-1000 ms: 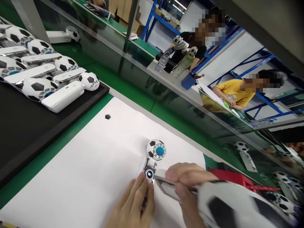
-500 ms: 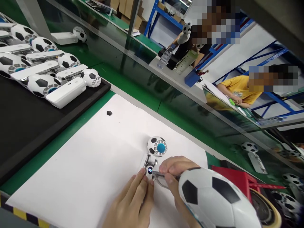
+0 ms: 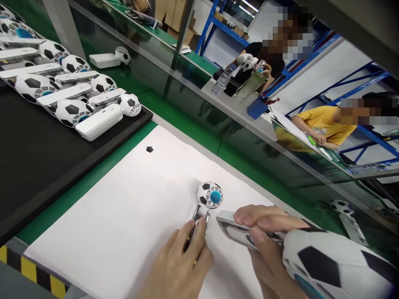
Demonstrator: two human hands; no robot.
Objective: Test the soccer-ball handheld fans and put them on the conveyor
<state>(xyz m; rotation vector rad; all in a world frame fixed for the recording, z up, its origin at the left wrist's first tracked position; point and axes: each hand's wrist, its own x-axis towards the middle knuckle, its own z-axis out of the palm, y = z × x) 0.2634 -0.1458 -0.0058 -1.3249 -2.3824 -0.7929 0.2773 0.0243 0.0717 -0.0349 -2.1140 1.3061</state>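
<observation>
In the head view, the left hand [image 3: 183, 259] is narrow, with its fingertips set on the slim hinged handle [image 3: 207, 218] of the lying device, whose football-patterned head [image 3: 209, 194] rests on the white sheet [image 3: 118, 207]. Its thumb is hidden, so I cannot tell whether the hand grips the handle or only presses it. The right hand [image 3: 268, 241] holds a second football-headed device [image 3: 336, 261] by its handle, with the handle's open end directed at the left hand, near it but not touching. Caution: if the right wrist dips or swings inward, that end could strike the left fingertips or scuff the lying head. The second device's ball is bulky, so a loose grip could let it roll out and drop. Uneven pressure from the left fingers could skid the lying device, as its rounded head gives a poor footing, or strain its hinge. The black pentagon piece [image 3: 150, 149] lies loose on the sheet; a tug on the paper or a passing sleeve could carry it away. On the black tray [image 3: 124, 139], the football-patterned devices [image 3: 73, 112] lie closely packed, so a bump could rub their shells together.
</observation>
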